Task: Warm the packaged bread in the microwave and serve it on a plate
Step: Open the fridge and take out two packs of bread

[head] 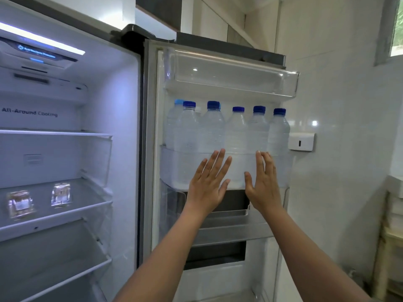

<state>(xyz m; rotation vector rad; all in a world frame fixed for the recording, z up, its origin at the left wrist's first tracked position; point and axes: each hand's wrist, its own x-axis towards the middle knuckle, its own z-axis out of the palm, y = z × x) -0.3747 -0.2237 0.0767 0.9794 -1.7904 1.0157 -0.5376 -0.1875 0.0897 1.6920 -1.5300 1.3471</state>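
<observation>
The fridge stands open in front of me. Two clear packages of bread lie on a glass shelf (pixel 65 212) at the left: one (pixel 20 204) near the left edge, the other (pixel 61 194) a little to its right. My left hand (pixel 210 182) and my right hand (pixel 262 182) are both raised flat, fingers spread, in front of the open door's bottle bin (pixel 174 171). Neither hand holds anything. Both are well to the right of the bread packages.
Several water bottles with blue caps (pixel 213 131) fill the door bin. A clear lidded compartment (pixel 235 68) sits above them. Lower fridge shelves (pixel 54 253) slope down at the left. A white tiled wall (pixel 338 105) with a wall fitting (pixel 302 142) is at the right.
</observation>
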